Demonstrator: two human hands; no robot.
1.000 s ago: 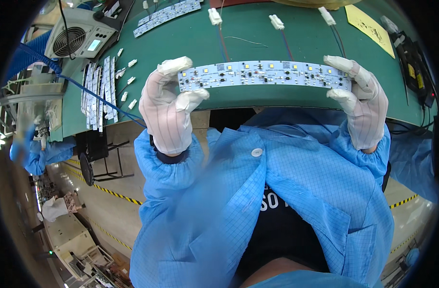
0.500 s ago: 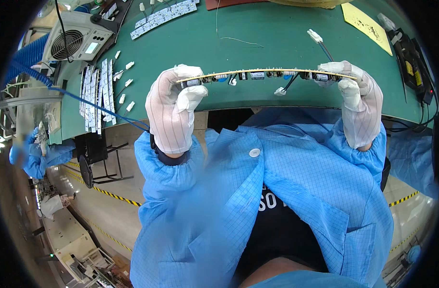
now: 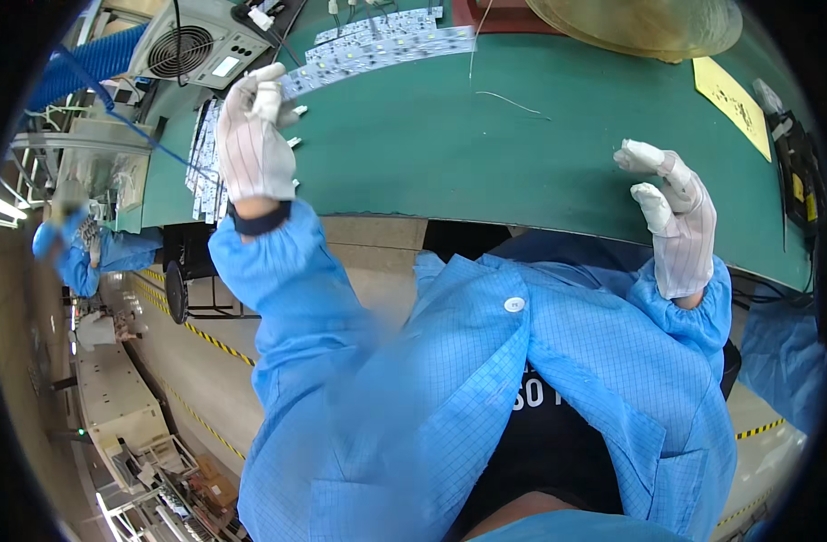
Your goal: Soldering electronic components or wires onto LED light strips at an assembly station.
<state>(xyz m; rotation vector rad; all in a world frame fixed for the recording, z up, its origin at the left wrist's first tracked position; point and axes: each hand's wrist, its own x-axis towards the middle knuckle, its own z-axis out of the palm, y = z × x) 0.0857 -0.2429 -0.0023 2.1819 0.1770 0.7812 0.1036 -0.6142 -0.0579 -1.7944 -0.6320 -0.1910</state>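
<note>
My left hand [image 3: 256,140], in a white striped glove, is at the left end of a long, narrow circuit board [image 3: 386,56]. The board lies on the green bench, pale dotted face up, in front of similar boards. My left thumb and fingers close around its end, though the contact is partly hidden. Toward the bench's front right, my gloved right hand [image 3: 680,212] is raised with thumb and fingers apart and nothing between them.
More board strips [image 3: 205,163] with white connectors lie at the left, partly behind my left forearm. A fan-vented box [image 3: 196,50] stands behind them. A thin wire [image 3: 513,101], a yellow sheet [image 3: 734,104] and a round amber-coloured object [image 3: 639,32] are farther back.
The circuit board has gone from between both hands to the boards at the back left. My right hand has let go, and my left hand has moved left and farther back.
</note>
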